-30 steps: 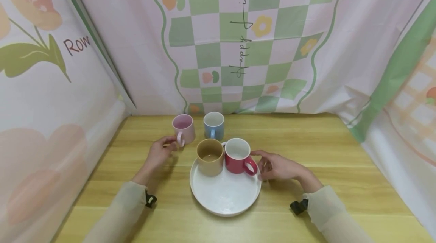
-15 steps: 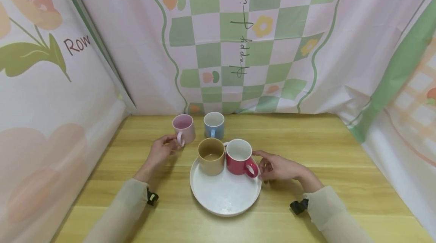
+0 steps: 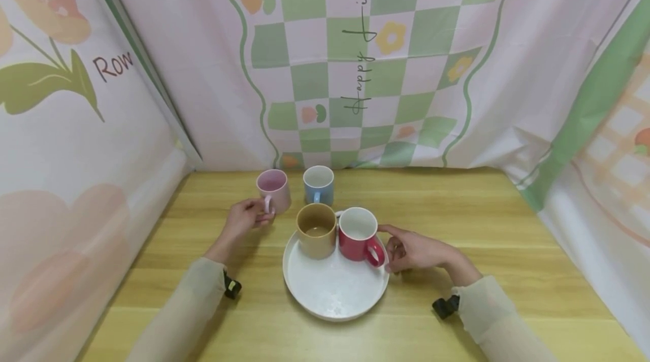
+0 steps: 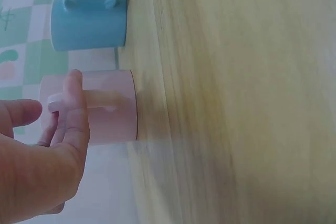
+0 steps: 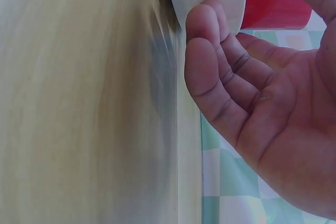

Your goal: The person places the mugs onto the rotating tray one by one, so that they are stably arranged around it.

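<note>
In the head view, a round white plate (image 3: 335,297) carries a tan mug (image 3: 316,238) and a red mug (image 3: 355,241) near its far rim. My left hand (image 3: 244,218) is at the handle of a pink mug (image 3: 276,193) on the table. Its fingers reach the handle, while the thumb (image 4: 26,113) stays apart in the left wrist view. My right hand (image 3: 418,249) is by the red mug and the plate's right rim, index finger at the mug's side, the other fingers loosely bent. Whether it touches the mug is unclear.
A blue mug (image 3: 319,187) stands on the wooden table (image 3: 457,198) behind the tan mug, right of the pink one. A patterned cloth (image 3: 360,69) hangs along the table's back edge. More printed cloth (image 3: 76,153) hangs at the left side.
My left hand has moved slightly right, its fingers further onto the pink mug's handle. The tan and red mugs have shifted a little right on the plate's far side. The right hand stays nearly still.
</note>
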`<state>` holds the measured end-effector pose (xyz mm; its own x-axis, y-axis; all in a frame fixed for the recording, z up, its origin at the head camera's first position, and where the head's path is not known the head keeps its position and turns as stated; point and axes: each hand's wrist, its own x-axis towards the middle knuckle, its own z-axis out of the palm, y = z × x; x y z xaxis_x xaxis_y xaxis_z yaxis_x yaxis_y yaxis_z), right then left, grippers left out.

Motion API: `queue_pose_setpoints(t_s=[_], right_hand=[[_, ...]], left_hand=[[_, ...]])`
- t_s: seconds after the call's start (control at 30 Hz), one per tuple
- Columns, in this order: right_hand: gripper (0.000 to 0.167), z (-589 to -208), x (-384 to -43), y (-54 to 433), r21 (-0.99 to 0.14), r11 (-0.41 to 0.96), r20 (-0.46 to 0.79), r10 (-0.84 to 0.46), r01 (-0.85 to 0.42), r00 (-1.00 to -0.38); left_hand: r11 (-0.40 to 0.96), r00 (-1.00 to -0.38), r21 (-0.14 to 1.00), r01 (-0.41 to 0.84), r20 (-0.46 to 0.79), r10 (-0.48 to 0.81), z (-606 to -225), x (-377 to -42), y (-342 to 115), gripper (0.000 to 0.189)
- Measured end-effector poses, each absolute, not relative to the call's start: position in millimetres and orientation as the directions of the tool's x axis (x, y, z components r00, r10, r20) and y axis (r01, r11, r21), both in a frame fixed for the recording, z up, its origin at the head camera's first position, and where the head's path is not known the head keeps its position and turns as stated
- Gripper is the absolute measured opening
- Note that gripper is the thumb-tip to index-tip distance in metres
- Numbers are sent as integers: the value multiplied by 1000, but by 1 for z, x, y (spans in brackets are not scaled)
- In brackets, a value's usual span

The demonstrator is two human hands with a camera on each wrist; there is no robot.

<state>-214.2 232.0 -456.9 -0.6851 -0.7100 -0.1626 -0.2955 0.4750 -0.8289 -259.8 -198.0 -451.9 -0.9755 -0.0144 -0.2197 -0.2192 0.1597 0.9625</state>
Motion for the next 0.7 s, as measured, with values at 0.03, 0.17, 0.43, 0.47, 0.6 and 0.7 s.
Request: queue_pose_setpoints(t_s=[0.03, 0.17, 0.43, 0.47, 0.6, 0.7], right_hand=[[90, -457, -214, 232, -826, 479, -164, -708, -296, -686], [91, -457, -215, 232, -816, 492, -168, -704, -303, -690], [93, -456, -213, 232, -818, 494, -178, -704, -294, -688], [93, -456, -213, 231, -818, 494, -178, -704, -294, -688], [93, -457, -213, 232, -819, 494, -176, -702, -293, -690], [93, -457, -213, 231, -820, 493, -177, -702, -290, -690]], left_hand=[[162, -975, 962, -219, -220, -13, -452, -260, -198, 41], [159, -973, 960, -230, -232, -9, -453, -262, -196, 42], [157, -973, 960, -231, -233, -7, -452, -261, -190, 40], [157, -973, 960, -230, -232, -10, -452, -261, -189, 40], [164, -975, 961, -221, -221, -16, -453, -262, -187, 41], [161, -977, 964, -213, -212, -22, -456, -263, -187, 42]])
